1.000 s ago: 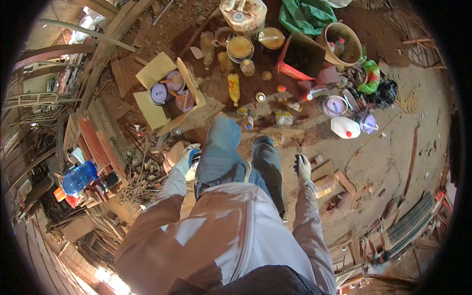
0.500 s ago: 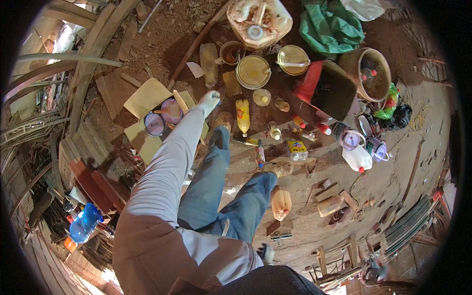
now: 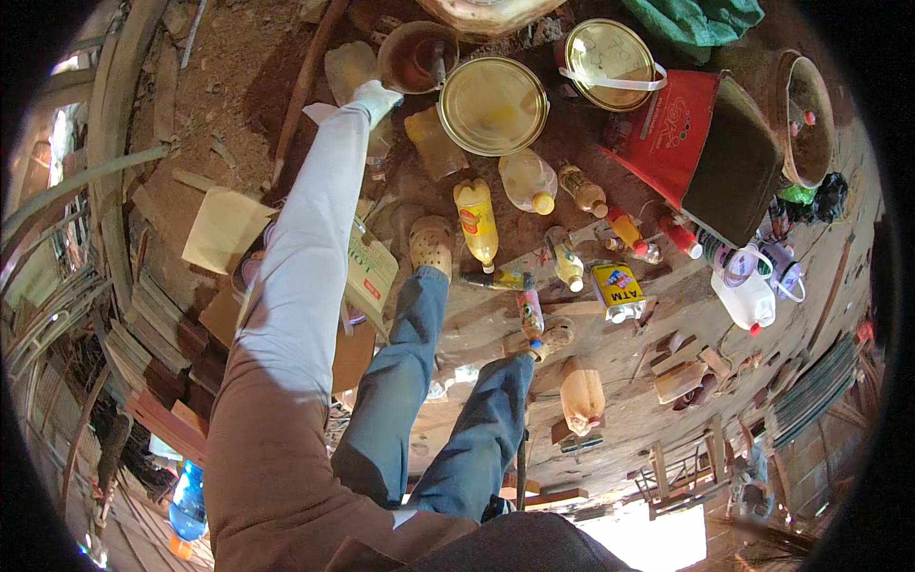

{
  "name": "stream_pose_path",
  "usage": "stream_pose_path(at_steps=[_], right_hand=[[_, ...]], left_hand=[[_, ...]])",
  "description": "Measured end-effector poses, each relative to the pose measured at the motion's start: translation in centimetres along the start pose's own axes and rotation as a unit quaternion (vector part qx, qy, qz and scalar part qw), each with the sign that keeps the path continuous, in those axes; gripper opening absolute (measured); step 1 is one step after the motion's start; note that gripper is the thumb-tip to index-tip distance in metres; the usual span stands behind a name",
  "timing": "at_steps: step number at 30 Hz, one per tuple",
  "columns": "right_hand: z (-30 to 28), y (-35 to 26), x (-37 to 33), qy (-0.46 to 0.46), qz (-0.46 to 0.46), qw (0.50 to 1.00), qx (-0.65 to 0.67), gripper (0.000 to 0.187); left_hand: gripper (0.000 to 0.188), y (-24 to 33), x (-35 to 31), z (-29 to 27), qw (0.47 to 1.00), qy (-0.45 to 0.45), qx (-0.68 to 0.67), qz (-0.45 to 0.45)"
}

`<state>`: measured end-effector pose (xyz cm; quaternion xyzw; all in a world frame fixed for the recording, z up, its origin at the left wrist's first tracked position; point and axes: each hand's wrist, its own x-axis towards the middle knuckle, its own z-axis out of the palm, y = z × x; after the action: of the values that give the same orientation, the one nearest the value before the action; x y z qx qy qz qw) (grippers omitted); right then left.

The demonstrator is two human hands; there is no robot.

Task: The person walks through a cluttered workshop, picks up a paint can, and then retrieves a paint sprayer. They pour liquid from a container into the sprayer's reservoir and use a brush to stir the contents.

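My left hand (image 3: 376, 99), in a pale glove, reaches far forward at the end of my outstretched arm. Its fingers curl in at the lower left side of a brown mug-like pot (image 3: 410, 45), where the handle sits; the handle is hidden by the hand. A stick-like piece stands inside the pot. Under and beside the hand lies a cloudy plastic bottle (image 3: 349, 67). To the pot's right is a round tin with a golden lid (image 3: 494, 105). Of my right hand (image 3: 498, 506) only a dark, pale-edged bit shows beside my thigh; its fingers are hidden.
A yellow bottle (image 3: 476, 224), a clear bottle with a yellow cap (image 3: 527, 179) and a yellow can (image 3: 618, 289) stand ahead of my feet. Further right are a lidded tin (image 3: 610, 57), a red container (image 3: 658, 133) and a bucket (image 3: 815, 119). An open carton (image 3: 226, 229) lies left.
My left hand has moved forward from beside the carton to the pot. My body leans further in, so the tins and bottles look nearer. The right hand has slipped mostly out of sight.
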<state>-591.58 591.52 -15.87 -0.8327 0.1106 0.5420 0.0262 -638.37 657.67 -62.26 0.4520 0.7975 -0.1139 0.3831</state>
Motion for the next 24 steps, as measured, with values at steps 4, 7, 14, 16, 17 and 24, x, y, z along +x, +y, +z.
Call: stream_pose_path(at_steps=[4, 7, 14, 16, 17, 24], right_hand=[[1.9, 2.2, 0.8, 0.054, -0.004, 0.993, -0.109, 0.027], [2.1, 3.0, 1.6, 0.065, -0.003, 0.989, -0.135, 0.028], [2.2, 3.9, 2.2, 0.044, 0.047, 0.994, -0.085, 0.029], [3.4, 4.0, 2.0, 0.065, -0.002, 0.993, -0.101, 0.029], [3.4, 3.7, 2.0, 0.071, -0.029, 0.991, -0.111, 0.029], [5.4, -2.2, 0.6, 0.135, -0.008, 0.941, -0.311, 0.044]], left_hand=[[0.048, -2.1, 2.9, 1.4, 0.987, -0.119, -0.070, 0.078], [0.032, -5.0, 4.4, 3.6, 0.959, -0.104, -0.263, 0.020], [0.017, -5.3, 1.6, 6.9, 0.863, 0.038, -0.504, -0.019], [0.012, -4.1, -1.3, 6.9, 0.854, 0.063, -0.516, -0.008], [0.012, -4.4, -2.4, 6.7, 0.847, 0.062, -0.528, -0.012], [0.026, -6.4, -9.6, 6.2, 0.787, 0.003, -0.617, -0.026]])
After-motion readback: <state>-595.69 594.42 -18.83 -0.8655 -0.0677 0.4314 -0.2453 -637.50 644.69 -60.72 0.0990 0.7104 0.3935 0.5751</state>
